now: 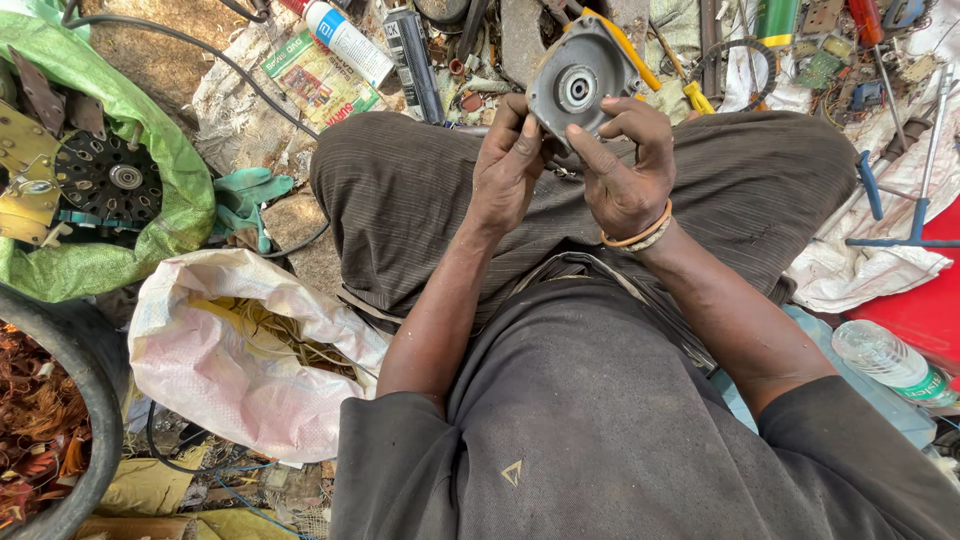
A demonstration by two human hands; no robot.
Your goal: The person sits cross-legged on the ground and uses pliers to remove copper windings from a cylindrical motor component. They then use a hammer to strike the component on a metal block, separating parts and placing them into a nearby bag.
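Both hands hold the grey motor end cover (580,88) above the lap: left hand (507,165) and right hand (625,165) fingers clamped on its rim. Best keep that two-sided grip steady, bearing hole facing up.

I saw a dark grey short-sleeved shirt (590,420) with a small pale triangle mark (512,472) on its front, finely striped brown trousers (400,190), bare forearms, and orange and beaded bands (640,238) circling the right wrist.
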